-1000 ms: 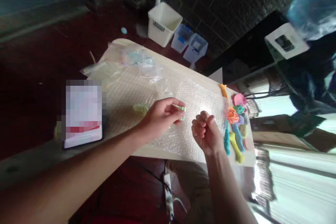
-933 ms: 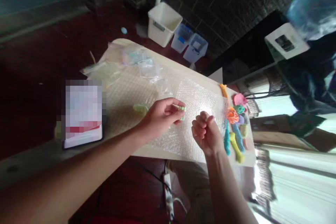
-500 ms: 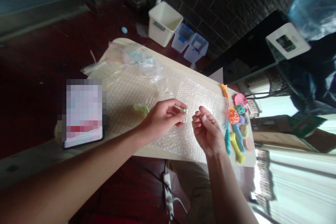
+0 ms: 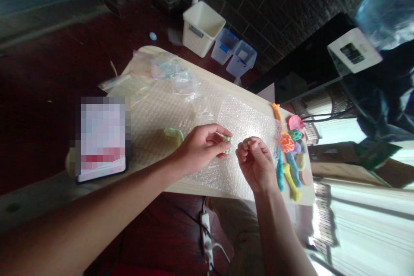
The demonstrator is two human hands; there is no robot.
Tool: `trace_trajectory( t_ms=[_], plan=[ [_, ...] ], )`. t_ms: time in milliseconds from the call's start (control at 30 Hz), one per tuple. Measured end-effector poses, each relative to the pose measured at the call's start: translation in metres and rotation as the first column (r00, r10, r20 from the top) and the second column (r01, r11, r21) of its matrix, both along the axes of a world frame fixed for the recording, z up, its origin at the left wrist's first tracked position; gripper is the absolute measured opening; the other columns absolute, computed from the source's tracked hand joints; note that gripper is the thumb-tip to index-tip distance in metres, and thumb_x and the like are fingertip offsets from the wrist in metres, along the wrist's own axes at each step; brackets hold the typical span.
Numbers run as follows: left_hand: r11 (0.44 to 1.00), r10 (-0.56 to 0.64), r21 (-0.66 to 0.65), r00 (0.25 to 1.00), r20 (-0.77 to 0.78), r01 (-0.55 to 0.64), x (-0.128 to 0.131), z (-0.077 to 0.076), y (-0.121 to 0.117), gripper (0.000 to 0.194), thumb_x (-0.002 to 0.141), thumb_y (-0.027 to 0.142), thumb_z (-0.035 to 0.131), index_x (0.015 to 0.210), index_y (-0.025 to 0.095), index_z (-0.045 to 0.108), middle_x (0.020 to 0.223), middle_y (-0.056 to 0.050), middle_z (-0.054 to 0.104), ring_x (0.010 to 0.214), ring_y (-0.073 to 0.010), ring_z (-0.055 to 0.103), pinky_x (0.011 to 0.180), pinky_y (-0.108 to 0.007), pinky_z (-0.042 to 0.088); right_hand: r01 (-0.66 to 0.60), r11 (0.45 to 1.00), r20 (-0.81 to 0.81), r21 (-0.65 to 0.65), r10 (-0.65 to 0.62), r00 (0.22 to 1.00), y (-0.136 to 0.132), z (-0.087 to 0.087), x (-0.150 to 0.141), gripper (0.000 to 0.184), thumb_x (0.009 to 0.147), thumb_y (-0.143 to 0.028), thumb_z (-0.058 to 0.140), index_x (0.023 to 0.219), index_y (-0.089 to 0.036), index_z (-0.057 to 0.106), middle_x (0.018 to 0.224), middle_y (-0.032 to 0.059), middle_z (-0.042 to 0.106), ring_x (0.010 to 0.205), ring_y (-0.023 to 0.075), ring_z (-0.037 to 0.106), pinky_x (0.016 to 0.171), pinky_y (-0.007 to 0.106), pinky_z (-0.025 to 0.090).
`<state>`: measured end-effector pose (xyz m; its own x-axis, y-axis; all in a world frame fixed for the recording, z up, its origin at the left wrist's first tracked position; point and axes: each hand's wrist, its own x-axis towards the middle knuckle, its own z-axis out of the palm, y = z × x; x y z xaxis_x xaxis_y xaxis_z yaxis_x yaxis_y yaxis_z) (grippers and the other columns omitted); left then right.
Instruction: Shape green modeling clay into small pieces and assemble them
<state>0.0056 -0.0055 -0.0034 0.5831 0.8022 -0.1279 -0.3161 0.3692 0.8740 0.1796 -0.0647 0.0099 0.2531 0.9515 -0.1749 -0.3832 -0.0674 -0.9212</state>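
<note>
Since a second ago, the right hand [image 4: 255, 161] has shifted leftward in the frame, closing most of the gap to the left hand [image 4: 202, 146], and its fingers have uncurled from a loose fist into a pinch that now shows a tiny green bit [image 4: 249, 142] at the fingertips. Over that second the left hand has hardly moved: it stays near the middle of the frame, thumb and forefinger closed on a small green clay piece [image 4: 228, 139], with the other fingers curled under. Both hands hover just above the bubble wrap [image 4: 239, 120] spread over the table [image 4: 194, 187], and the two green pieces sit close together but do not appear to touch. Left of the left hand, a pale green lump [image 4: 173, 133] lies on the wrap, where it lay before. At the right end of the table is a cluster of coloured clay shapes [image 4: 291, 151], among them orange, pink, teal and yellow ones, unchanged. Crumpled clear plastic bags [image 4: 171, 73] lie at the far end of the table, toward the upper middle of the frame. A pixelated flat item [image 4: 102, 138] stands at the left edge of the table. Beyond the table, on the floor, are a white bin [image 4: 202, 28] and two small blue-tinted tubs [image 4: 234, 54].
</note>
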Motion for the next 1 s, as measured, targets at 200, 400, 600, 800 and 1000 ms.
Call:
trace_trajectory(
  t_ms=[200, 400, 600, 800, 1000],
  plan=[
    [0.998, -0.037, 0.045, 0.999, -0.034, 0.039, -0.001, -0.001, -0.002, 0.027, 0.084, 0.026, 0.076, 0.105, 0.012, 0.068, 0.086, -0.005, 0.07, 0.075, -0.0152, 0.07, 0.069, -0.029, 0.062, 0.062, 0.998, 0.127, -0.029, -0.058, 0.99, 0.0, 0.0, -0.004, 0.019, 0.071, -0.033, 0.09, 0.083, -0.025, 0.079, 0.074, -0.0001, 0.072, 0.062, 0.0108, 0.059, 0.055, 0.025, 0.045],
    [0.998, -0.04, 0.055, 0.999, -0.025, 0.042, -0.001, -0.001, -0.002, 0.029, 0.084, 0.024, 0.077, 0.107, 0.012, 0.067, 0.088, -0.006, 0.071, 0.076, -0.0151, 0.07, 0.067, -0.027, 0.059, 0.079, 0.997, 0.221, -0.009, -0.075, 0.972, -0.001, -0.001, -0.012, 0.017, 0.073, -0.036, 0.088, 0.082, -0.025, 0.081, 0.065, -0.0024, 0.066, 0.055, 0.0093, 0.051, 0.053, 0.026, 0.039],
    [0.995, -0.053, 0.082, 0.998, -0.037, 0.056, -0.001, -0.003, -0.001, 0.027, 0.085, 0.027, 0.076, 0.105, 0.012, 0.067, 0.092, -0.007, 0.072, 0.077, -0.0155, 0.07, 0.069, -0.028, 0.057, 0.047, 0.999, 0.27, 0.017, -0.05, 0.962, -0.003, -0.005, -0.013, 0.012, 0.08, -0.035, 0.084, 0.082, -0.024, 0.081, 0.065, -0.0021, 0.064, 0.056, 0.0096, 0.047, 0.053, 0.026, 0.035],
    [0.995, -0.059, 0.084, 0.998, -0.02, 0.061, 0.0, -0.003, -0.002, 0.024, 0.085, 0.027, 0.076, 0.102, 0.012, 0.067, 0.09, -0.007, 0.072, 0.077, -0.0151, 0.07, 0.069, -0.027, 0.057, 0.028, 0.999, 0.309, 0.027, -0.035, 0.951, -0.005, -0.006, -0.014, 0.009, 0.083, -0.034, 0.082, 0.085, -0.025, 0.081, 0.068, -0.0013, 0.064, 0.057, 0.0102, 0.044, 0.053, 0.027, 0.033],
    [0.995, -0.051, 0.079, 0.998, -0.039, 0.053, 0.0, -0.002, -0.003, 0.025, 0.084, 0.027, 0.076, 0.103, 0.013, 0.067, 0.093, -0.007, 0.072, 0.08, -0.0165, 0.071, 0.07, -0.028, 0.058, -0.044, 0.998, 0.263, 0.043, 0.031, 0.964, -0.006, -0.001, -0.014, 0.015, 0.092, -0.033, 0.071, 0.086, -0.023, 0.081, 0.066, -0.0009, 0.06, 0.06, 0.0113, 0.046, 0.057, 0.028, 0.034]
  ],
)
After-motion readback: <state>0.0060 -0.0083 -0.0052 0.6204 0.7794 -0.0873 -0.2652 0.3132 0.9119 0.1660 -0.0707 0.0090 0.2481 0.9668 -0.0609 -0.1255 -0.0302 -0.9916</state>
